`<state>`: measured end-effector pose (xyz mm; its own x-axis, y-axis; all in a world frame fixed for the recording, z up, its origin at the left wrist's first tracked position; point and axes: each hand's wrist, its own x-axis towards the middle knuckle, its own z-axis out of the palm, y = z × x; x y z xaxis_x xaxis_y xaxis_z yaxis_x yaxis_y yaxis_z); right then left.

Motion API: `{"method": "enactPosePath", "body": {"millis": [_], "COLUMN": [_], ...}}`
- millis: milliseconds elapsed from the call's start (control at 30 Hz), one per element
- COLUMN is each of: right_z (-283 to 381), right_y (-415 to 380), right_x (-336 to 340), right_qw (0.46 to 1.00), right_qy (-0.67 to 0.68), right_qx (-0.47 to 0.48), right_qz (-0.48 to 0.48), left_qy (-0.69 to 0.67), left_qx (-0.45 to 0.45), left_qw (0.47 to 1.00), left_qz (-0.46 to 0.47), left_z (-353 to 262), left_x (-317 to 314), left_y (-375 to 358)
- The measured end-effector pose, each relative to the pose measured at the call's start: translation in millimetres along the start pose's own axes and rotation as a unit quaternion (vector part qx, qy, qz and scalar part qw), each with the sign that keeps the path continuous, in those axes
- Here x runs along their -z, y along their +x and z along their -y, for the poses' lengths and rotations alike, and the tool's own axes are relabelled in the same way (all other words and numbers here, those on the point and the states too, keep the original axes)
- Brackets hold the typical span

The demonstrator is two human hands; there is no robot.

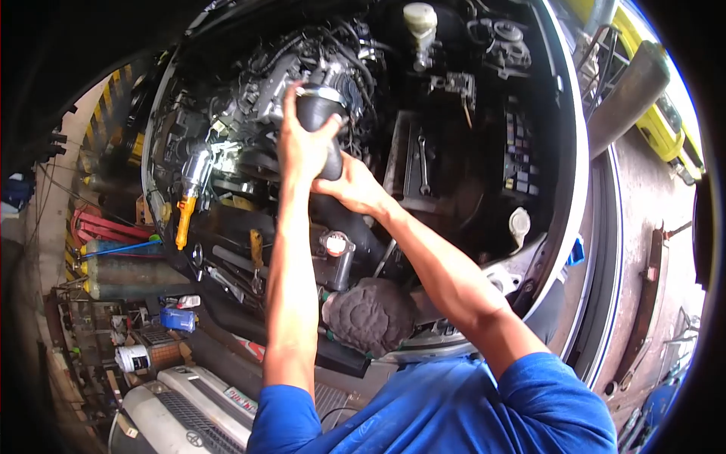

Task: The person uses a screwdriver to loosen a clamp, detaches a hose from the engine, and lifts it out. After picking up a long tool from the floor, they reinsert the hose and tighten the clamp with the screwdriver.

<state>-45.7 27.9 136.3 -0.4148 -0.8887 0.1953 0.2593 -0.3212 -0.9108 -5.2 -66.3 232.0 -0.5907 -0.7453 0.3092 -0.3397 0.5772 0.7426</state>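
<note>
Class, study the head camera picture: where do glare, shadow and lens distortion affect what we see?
Head view: glare flares beside the lamp; deep shadow hides detail in parts of the engine bay, while the black hose stays readable; the floor at picture right looks washed out; the car's white edge bows outward; the corners go black.

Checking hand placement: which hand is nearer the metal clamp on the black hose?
Left: the left hand reaches the metal clamp; the right hand is farther down, around the black hose.
</note>
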Motion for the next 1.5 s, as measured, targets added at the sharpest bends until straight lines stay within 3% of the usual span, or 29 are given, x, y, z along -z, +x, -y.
{"method": "enactPosePath", "body": {"millis": [33, 67, 200, 267, 333, 400, 433, 467, 600, 667, 767, 867, 933, 1000, 1033, 1067, 1133, 1167, 1233, 1267, 1300, 1333, 1400, 1433, 1500], "right_z": [1.7, 0.1, 4.0, 10.1, 4.1, 9.9, 32.4, 44.8, 48.5, 38.8, 43.3, 47.8, 65.6, 61.9, 58.9, 71.0, 78.1, 71.1, 62.5, 36.8, 39.2, 41.2, 54.6, 59.9, 108.8], "right_y": [-2.5, -0.5, 12.5, 11.6, 19.8, 31.7, 28.2, 27.4, 19.3, 13.7, 13.6, 12.5, 3.7, -0.7, -6.7, -14.9, -25.5, -32.1, -50.0, -51.1, -53.1, -57.5, -75.3, -81.0, -111.4], "right_x": [-2.3, -3.9, -4.5, -1.2, 3.1, 4.8, 8.3, 14.6, 34.2, 37.3, 38.5, 40.3, 48.5, 58.6, 62.3, 62.1, 58.3, 56.5, 57.1, 66.7, 67.2, 63.7, 48.6, 43.7, 12.7], "right_qw": [1.000, 0.999, 0.990, 0.983, 0.986, 0.991, 0.993, 0.995, 0.996, 0.997, 0.996, 0.998, 0.973, 0.964, 0.955, 0.953, 0.942, 0.923, 0.886, 0.899, 0.893, 0.887, 0.881, 0.894, 0.903], "right_qy": [-0.025, -0.038, -0.121, -0.152, -0.116, -0.013, -0.008, 0.015, 0.051, 0.042, 0.083, -0.033, -0.197, -0.227, -0.270, -0.283, -0.323, -0.384, -0.458, -0.416, -0.435, -0.452, -0.417, -0.395, -0.378], "right_qx": [-0.016, -0.006, -0.030, -0.035, 0.010, 0.079, 0.057, 0.046, 0.035, 0.009, -0.010, -0.017, -0.059, -0.050, -0.037, -0.055, -0.051, -0.006, 0.063, 0.134, 0.114, 0.090, 0.219, 0.207, 0.201], "right_qz": [0.001, 0.000, -0.069, -0.098, -0.116, -0.111, -0.105, -0.091, -0.057, -0.057, 0.000, 0.049, 0.102, 0.130, 0.116, 0.098, 0.067, 0.027, -0.032, -0.036, -0.033, -0.026, -0.044, -0.037, -0.041], "left_qy": [-0.008, 0.002, -0.014, -0.024, -0.026, 0.007, -0.005, 0.013, 0.081, 0.026, 0.001, 0.028, 0.042, -0.089, -0.037, -0.039, -0.137, -0.080, -0.071, -0.082, -0.104, -0.133, -0.206, -0.239, -0.243], "left_qx": [0.009, -0.061, -0.050, -0.106, -0.158, -0.138, -0.150, -0.109, -0.170, -0.127, -0.132, -0.223, -0.303, -0.225, -0.302, -0.362, -0.330, -0.363, -0.387, -0.393, -0.386, -0.365, -0.293, -0.250, -0.199], "left_qw": [1.000, 0.997, 0.999, 0.994, 0.987, 0.990, 0.988, 0.993, 0.981, 0.990, 0.989, 0.973, 0.944, 0.968, 0.945, 0.924, 0.927, 0.918, 0.913, 0.913, 0.916, 0.921, 0.924, 0.921, 0.932], "left_qz": [-0.018, -0.051, 0.008, 0.023, 0.007, 0.018, 0.026, 0.048, 0.039, 0.063, 0.059, -0.043, -0.128, -0.057, -0.117, -0.113, -0.113, -0.141, -0.110, -0.075, -0.028, 0.027, 0.134, 0.180, 0.184], "left_z": [-3.7, 9.2, 16.2, 13.8, 12.1, -17.4, -32.0, -65.7, -45.0, -43.2, -55.4, -79.2, -107.3, -143.3, -154.4, -148.8, -165.9, -159.8, -145.5, -137.8, -132.1, -129.9, -149.9, -160.0, -202.1], "left_x": [6.4, 6.4, 2.9, -3.2, -10.7, -8.1, -8.4, -4.8, -28.7, -30.5, -16.8, 15.3, 39.0, 61.4, 69.6, 83.6, 84.4, 85.8, 88.8, 89.5, 90.8, 94.5, 109.9, 117.6, 135.3], "left_y": [-3.6, -0.4, 21.7, 29.5, 43.2, 52.2, 61.0, 51.1, 64.5, 56.4, 51.2, 53.9, 51.8, 35.8, 27.5, 26.0, -24.1, -48.2, -104.4, -134.3, -162.6, -187.1, -214.3, -228.0, -243.5]}}
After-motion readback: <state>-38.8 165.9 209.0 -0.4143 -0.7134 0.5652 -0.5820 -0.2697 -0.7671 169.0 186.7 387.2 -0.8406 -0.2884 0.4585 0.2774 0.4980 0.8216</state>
